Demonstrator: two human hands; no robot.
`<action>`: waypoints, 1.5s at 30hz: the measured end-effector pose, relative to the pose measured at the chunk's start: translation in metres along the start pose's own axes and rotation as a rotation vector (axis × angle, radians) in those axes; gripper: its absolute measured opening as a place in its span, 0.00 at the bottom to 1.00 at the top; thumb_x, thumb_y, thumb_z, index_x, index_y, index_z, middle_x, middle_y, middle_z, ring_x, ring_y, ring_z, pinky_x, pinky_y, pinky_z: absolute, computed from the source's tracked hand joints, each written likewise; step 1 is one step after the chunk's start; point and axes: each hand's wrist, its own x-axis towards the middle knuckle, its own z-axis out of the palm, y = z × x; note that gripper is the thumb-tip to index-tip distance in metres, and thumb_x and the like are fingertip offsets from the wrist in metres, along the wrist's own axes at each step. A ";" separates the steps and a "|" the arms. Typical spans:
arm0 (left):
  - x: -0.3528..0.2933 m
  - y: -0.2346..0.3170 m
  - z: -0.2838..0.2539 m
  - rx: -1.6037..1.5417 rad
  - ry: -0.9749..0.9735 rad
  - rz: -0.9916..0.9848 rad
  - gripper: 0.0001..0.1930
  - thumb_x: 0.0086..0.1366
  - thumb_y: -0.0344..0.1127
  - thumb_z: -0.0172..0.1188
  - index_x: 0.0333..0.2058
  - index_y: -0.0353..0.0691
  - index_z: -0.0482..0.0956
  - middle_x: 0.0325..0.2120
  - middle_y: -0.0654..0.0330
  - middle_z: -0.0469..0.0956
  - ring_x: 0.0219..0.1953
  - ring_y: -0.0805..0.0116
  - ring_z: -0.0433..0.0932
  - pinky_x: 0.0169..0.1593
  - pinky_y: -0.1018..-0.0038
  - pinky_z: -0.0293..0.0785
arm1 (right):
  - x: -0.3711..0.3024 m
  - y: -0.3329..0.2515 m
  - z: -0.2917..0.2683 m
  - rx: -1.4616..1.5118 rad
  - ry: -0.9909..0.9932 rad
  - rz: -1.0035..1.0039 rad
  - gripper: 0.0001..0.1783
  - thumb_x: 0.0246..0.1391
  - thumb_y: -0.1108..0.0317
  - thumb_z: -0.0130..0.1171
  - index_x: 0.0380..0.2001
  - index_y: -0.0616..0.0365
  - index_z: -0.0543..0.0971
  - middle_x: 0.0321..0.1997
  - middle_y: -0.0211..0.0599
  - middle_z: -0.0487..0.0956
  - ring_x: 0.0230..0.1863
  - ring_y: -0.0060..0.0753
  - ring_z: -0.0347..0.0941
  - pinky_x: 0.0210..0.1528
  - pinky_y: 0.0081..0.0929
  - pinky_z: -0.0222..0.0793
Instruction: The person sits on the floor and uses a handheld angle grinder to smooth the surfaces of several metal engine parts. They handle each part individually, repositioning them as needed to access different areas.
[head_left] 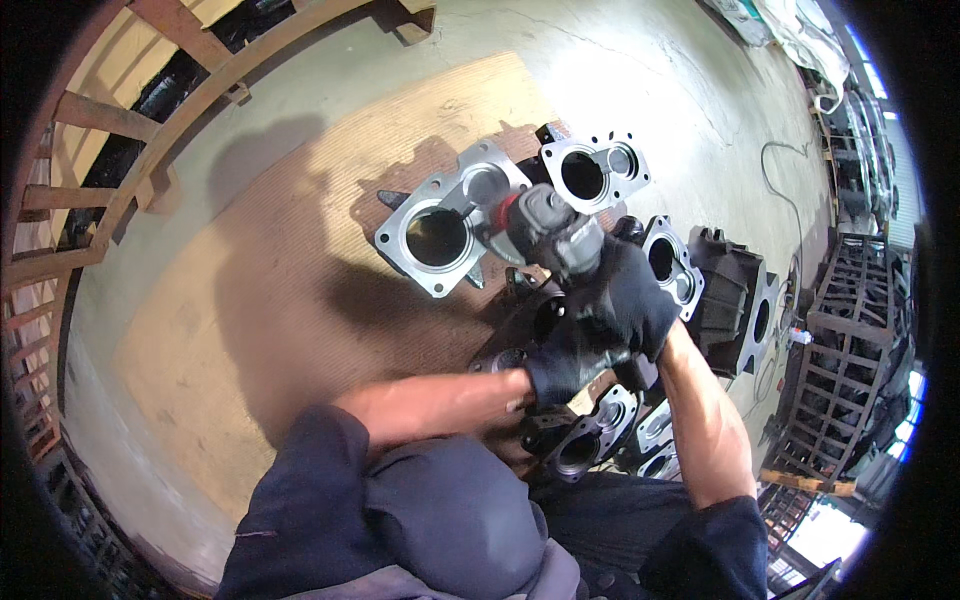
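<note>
Both hands gloved in black, sleeves pushed up to bare forearms; right hand [625, 295] closed around the grip of a power tool [548, 228], a dark grey body with a red band near the nose; the tool's nose points toward a metal housing [440, 235], silver face with a large round bore and bolt holes at the corners; whether the nose touches it cannot be told. Left hand [562, 365] closed just below the right, pressed against the underside of the tool's grip or a dark casting there; which of the two, cannot tell.

Housings lie grouped on a sheet of board [300, 250] spread over the concrete floor [640, 90]; a second housing [595, 170] just beyond the tool, another [668, 262] to the right of the right hand, more [590, 440] close to the person's lap; a dark casting [735, 290] at the right of the group.

Wooden crate frame [120, 150] at the upper left; metal racks [850, 340] at the right edge.
</note>
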 end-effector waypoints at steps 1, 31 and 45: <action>-0.008 -0.012 0.006 0.126 -0.026 0.067 0.10 0.68 0.31 0.58 0.47 0.37 0.80 0.39 0.56 0.81 0.44 0.65 0.76 0.53 0.68 0.72 | -0.008 -0.010 0.006 0.078 0.035 -0.047 0.27 0.44 0.57 0.71 0.47 0.59 0.80 0.42 0.54 0.84 0.49 0.56 0.80 0.50 0.36 0.77; 0.057 0.017 -0.052 0.147 0.008 0.013 0.15 0.71 0.28 0.52 0.53 0.31 0.76 0.48 0.50 0.81 0.54 0.62 0.77 0.59 0.65 0.74 | 0.076 -0.032 -0.030 -0.079 0.033 0.115 0.23 0.34 0.67 0.72 0.36 0.67 0.81 0.28 0.42 0.83 0.29 0.27 0.75 0.37 0.29 0.75; 0.045 0.020 -0.053 -0.042 -0.009 0.090 0.17 0.66 0.34 0.64 0.49 0.29 0.77 0.37 0.51 0.82 0.44 0.62 0.80 0.48 0.68 0.77 | 0.053 -0.038 -0.033 0.126 0.058 0.197 0.25 0.37 0.62 0.73 0.40 0.63 0.82 0.35 0.52 0.86 0.39 0.48 0.84 0.43 0.36 0.78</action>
